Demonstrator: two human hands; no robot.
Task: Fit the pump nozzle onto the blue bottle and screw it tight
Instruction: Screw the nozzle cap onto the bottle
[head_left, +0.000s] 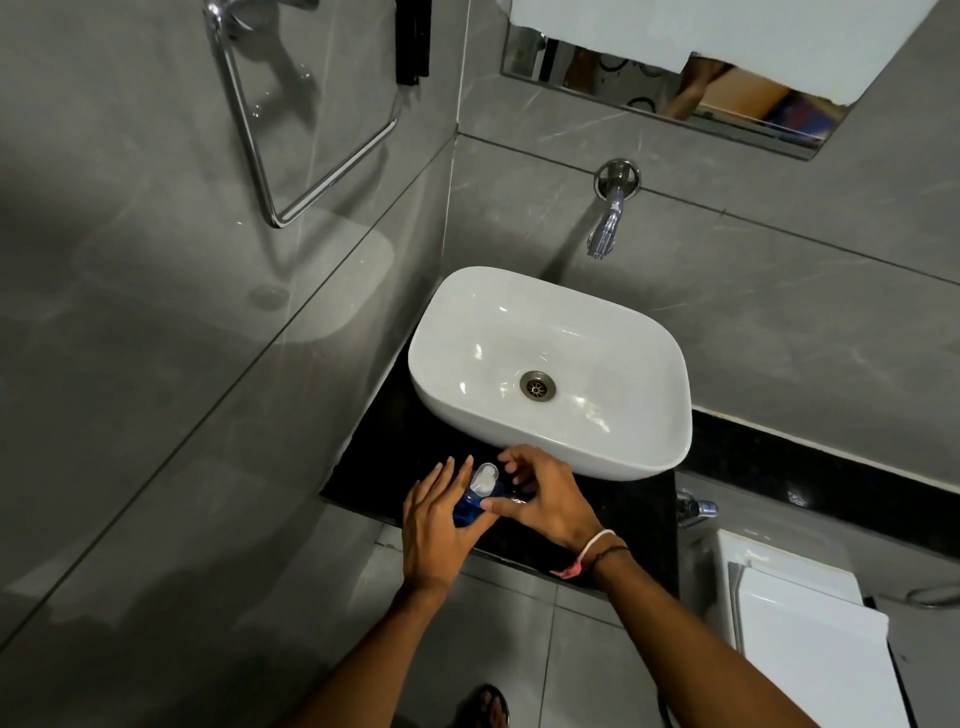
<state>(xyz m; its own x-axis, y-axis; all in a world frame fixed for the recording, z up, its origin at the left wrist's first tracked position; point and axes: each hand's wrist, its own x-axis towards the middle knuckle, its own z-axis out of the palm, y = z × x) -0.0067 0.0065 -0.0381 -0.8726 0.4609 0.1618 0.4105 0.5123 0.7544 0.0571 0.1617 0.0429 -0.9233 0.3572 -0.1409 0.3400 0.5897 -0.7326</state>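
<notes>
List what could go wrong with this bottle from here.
1. The bottle leans near the front edge of the counter; a slip could drop it to the floor.
2. The left hand steadies it with straight fingers, so it might spin as the right hand twists.
3. The pump looks tilted, so it may cross-thread.

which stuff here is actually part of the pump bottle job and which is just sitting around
Part of the job:
- blue bottle
- pump nozzle, on top of the bottle
- left hand, fingers straight beside the bottle
- right hand, thumb on the bottle's neck

Just there:
- sink
- tap
- towel ring
- mirror
- black counter
</notes>
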